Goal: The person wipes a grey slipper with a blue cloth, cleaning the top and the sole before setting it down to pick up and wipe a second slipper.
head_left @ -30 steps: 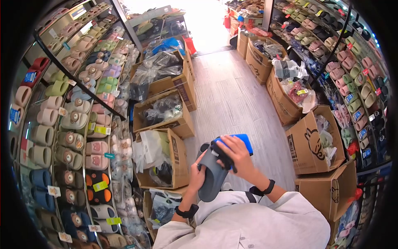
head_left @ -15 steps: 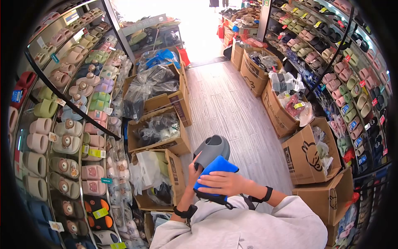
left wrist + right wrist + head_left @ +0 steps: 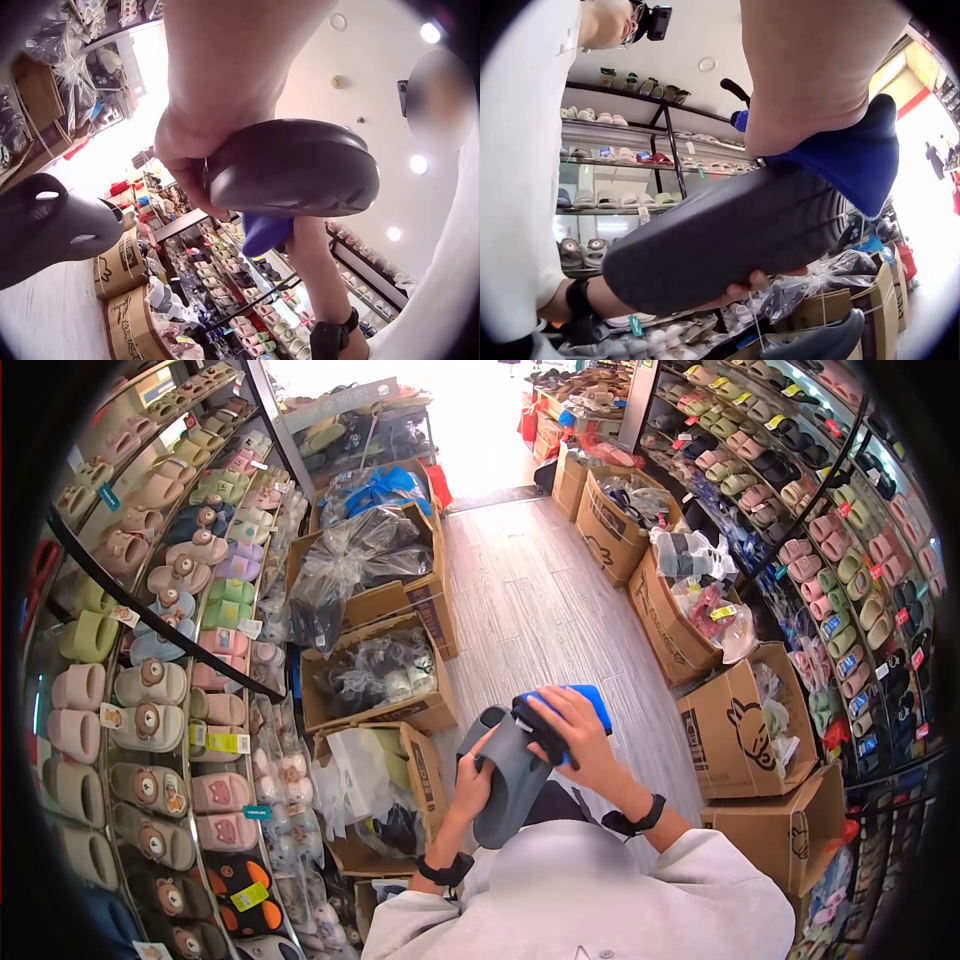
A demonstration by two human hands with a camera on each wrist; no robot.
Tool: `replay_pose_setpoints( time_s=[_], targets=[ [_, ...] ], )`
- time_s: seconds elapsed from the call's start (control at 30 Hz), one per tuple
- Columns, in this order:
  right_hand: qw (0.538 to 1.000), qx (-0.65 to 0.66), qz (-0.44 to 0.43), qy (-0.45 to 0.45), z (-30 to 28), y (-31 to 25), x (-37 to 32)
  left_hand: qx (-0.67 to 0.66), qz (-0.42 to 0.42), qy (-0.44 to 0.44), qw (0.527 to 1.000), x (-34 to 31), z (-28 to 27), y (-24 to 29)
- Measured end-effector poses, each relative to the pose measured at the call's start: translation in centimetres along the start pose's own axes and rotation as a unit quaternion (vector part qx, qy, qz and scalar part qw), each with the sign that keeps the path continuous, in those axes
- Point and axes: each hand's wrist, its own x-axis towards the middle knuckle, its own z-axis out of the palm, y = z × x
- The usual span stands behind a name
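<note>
My left hand [image 3: 474, 785] grips a dark grey slipper [image 3: 510, 790], whose sole [image 3: 292, 169] fills the middle of the left wrist view. A second grey slipper [image 3: 52, 225] shows at the left there and low in the right wrist view [image 3: 825, 341]. My right hand [image 3: 583, 738] holds a blue cloth-like item [image 3: 592, 705] with a black part [image 3: 540, 732], right beside the slipper's upper end. In the right wrist view the blue cloth [image 3: 859, 157] touches the slipper's end [image 3: 727, 232], and left fingertips [image 3: 754, 283] curl round its edge.
Racks of slippers [image 3: 150, 730] line the left wall, and more racks [image 3: 850, 560] the right. Open cardboard boxes [image 3: 430, 620] with bagged goods stand along both sides of a wooden floor aisle [image 3: 540, 600], which leads to a bright doorway.
The blue item has turned from lying over the slipper to its right side, black part showing. The slipper has swung its lower end towards the body. The head view has shifted slightly.
</note>
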Motion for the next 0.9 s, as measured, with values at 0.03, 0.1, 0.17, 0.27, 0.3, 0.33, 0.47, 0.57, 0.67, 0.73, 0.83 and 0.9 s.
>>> replay_pose_setpoints(
  time_s=[0.03,0.1,0.17,0.27,0.3,0.33,0.47,0.57,0.67,0.73,0.83,0.9],
  targets=[
    [1.0,-0.004,-0.015,-0.007,0.2,-0.6,0.0,0.003,-0.002,0.002,1.0,0.1,-0.1,-0.1],
    [0.999,-0.013,-0.036,-0.027,1.1,-1.6,0.2,0.001,-0.01,0.008,1.0,0.9,-0.5,-1.4],
    [0.998,-0.013,-0.044,-0.05,1.9,-2.6,0.2,-0.005,-0.027,0.012,1.0,1.1,-1.0,-2.6],
    [0.995,-0.012,-0.068,-0.073,3.6,-3.0,-0.2,-0.005,-0.042,0.02,0.999,1.3,-1.0,-0.6],
    [0.993,-0.003,-0.082,-0.08,3.8,-3.2,0.1,0.014,-0.031,0.014,0.999,1.1,-1.0,-0.3],
    [0.992,0.007,-0.096,-0.087,3.9,-3.5,0.4,0.033,-0.019,0.008,0.999,0.8,-1.1,0.1],
    [0.975,0.052,-0.189,-0.105,5.2,-3.2,1.3,-0.054,-0.055,-0.028,0.997,1.3,-2.9,-3.7],
    [0.941,0.029,-0.296,-0.163,5.7,-1.8,2.3,-0.073,-0.054,-0.009,0.996,4.0,-3.0,-3.9],
    [0.929,0.045,-0.325,-0.173,6.7,1.0,3.6,-0.064,-0.037,0.007,0.997,7.2,-2.9,-4.0],
    [0.935,0.068,-0.304,-0.166,6.3,3.1,5.3,-0.056,-0.026,0.014,0.998,9.4,-2.9,-3.8],
    [0.954,0.095,-0.246,-0.142,4.8,6.4,8.5,-0.027,-0.004,0.03,0.999,12.2,-2.4,-2.6],
    [0.969,0.121,-0.185,-0.112,3.9,8.6,10.9,0.022,0.005,0.039,0.999,14.2,-1.8,-1.5]
  ],
)
